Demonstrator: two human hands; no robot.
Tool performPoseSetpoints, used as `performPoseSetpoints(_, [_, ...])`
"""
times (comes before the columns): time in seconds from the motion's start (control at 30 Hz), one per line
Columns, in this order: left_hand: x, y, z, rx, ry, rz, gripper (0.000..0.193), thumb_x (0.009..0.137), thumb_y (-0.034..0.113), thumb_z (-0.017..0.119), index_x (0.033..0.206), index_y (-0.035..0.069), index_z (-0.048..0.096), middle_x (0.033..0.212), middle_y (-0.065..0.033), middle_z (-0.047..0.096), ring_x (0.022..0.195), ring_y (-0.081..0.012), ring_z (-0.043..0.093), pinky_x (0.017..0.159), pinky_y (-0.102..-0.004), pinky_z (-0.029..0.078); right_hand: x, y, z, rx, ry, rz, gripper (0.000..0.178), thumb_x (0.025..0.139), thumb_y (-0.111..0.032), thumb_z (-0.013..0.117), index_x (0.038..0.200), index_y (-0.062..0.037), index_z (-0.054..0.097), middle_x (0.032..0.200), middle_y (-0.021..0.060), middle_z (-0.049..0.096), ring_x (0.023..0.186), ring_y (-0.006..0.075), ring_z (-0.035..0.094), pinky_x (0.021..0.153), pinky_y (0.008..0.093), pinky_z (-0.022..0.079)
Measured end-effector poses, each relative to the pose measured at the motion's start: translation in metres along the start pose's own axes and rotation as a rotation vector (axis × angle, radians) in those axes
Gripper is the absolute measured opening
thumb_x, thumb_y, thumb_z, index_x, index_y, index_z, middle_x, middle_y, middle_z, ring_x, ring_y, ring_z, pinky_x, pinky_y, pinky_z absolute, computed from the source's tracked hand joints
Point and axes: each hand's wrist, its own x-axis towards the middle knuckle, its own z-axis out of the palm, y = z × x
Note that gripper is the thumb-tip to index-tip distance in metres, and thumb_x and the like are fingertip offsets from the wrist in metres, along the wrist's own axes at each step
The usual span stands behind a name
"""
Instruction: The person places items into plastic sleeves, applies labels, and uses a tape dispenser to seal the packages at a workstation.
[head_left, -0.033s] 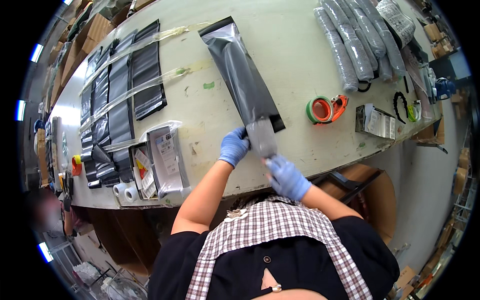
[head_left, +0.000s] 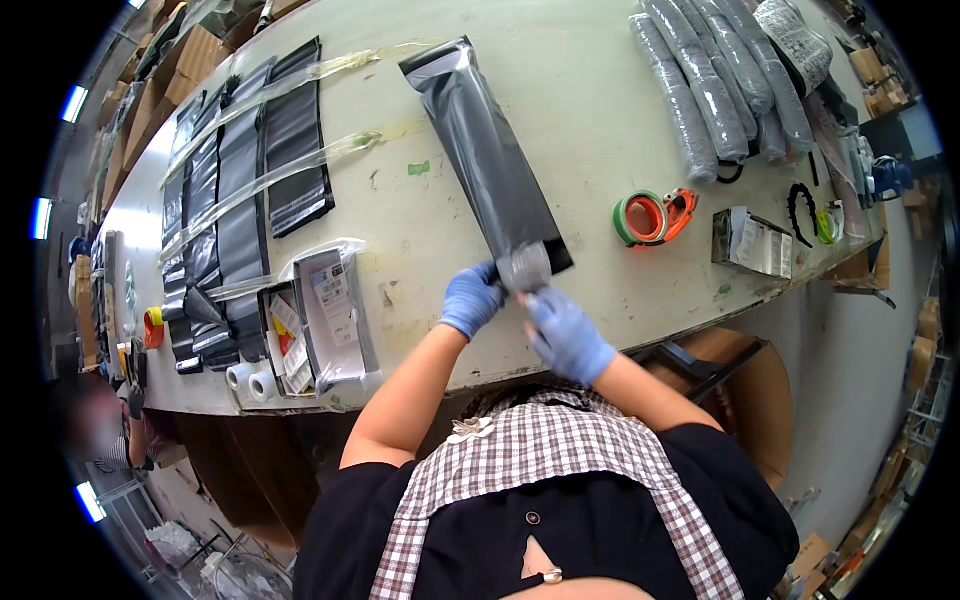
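A long dark grey plastic mailing bag (head_left: 485, 150) lies slanted across the table. Out of its near mouth sticks the end of a grey bubble-wrapped roll (head_left: 527, 268); the rest is hidden inside the bag. My left hand (head_left: 472, 302), in a blue glove, is closed on the left edge of the bag's mouth beside the roll. My right hand (head_left: 568, 335), gloved alike, has its fingertips at the roll's near end. Those fingers are smeared by motion, so their grip does not show.
More dark bags (head_left: 293, 140) lie at left under clear tape strips. A grey box (head_left: 338, 320) stands near them. Right of the bag are an orange tape dispenser (head_left: 680, 212), a small box (head_left: 752, 243) and several wrapped rolls (head_left: 690, 80). Another person works far left.
The bubble-wrapped roll has slid deeper into the bag, so less of it sticks out. My right hand has moved up and left with it. My left hand has barely moved.
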Motion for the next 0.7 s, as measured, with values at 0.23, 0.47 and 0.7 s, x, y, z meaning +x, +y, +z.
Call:
performPoseSetpoints(0.23, [-0.037, 0.006, -0.026, -0.422, -0.003, -0.309, 0.017, 0.097, 0.013, 0.063, 0.109, 0.002, 0.067, 0.081, -0.0068, 0.07, 0.062, -0.014, 0.064, 0.052, -0.0269, 0.05, 0.056, 0.03, 0.044, -0.259, -0.009, 0.025, 0.023, 0.086, -0.013, 0.059, 0.104, 0.0, 0.064, 0.1, 0.0226, 0.065, 0.092, 0.0386, 0.062, 0.081, 0.0476, 0.053])
performPoseSetpoints(0.47, [-0.077, -0.016, -0.042, -0.575, -0.013, -0.337, 0.015, 0.097, 0.011, 0.062, 0.107, 0.003, 0.068, 0.086, -0.0069, 0.072, 0.069, -0.0141, 0.068, 0.057, -0.0263, 0.053, 0.006, -0.006, 0.058, 0.011, 0.024, 0.014, 0.028, 0.088, -0.022, 0.066, 0.114, -0.0105, 0.064, 0.096, 0.0106, 0.067, 0.085, 0.0317, 0.064, 0.073, 0.0419, 0.054])
performPoseSetpoints(0.7, [-0.08, -0.03, -0.034, -0.541, 0.001, -0.24, 0.02, 0.096, 0.007, 0.059, 0.113, 0.001, 0.069, 0.095, -0.0055, 0.072, 0.078, -0.0132, 0.067, 0.064, -0.0253, 0.055, 0.036, -0.005, 0.076, -0.012, 0.071, -0.107, 0.016, 0.084, -0.022, 0.071, 0.092, -0.0132, 0.061, 0.078, 0.0054, 0.066, 0.069, 0.0266, 0.065, 0.06, 0.0395, 0.052])
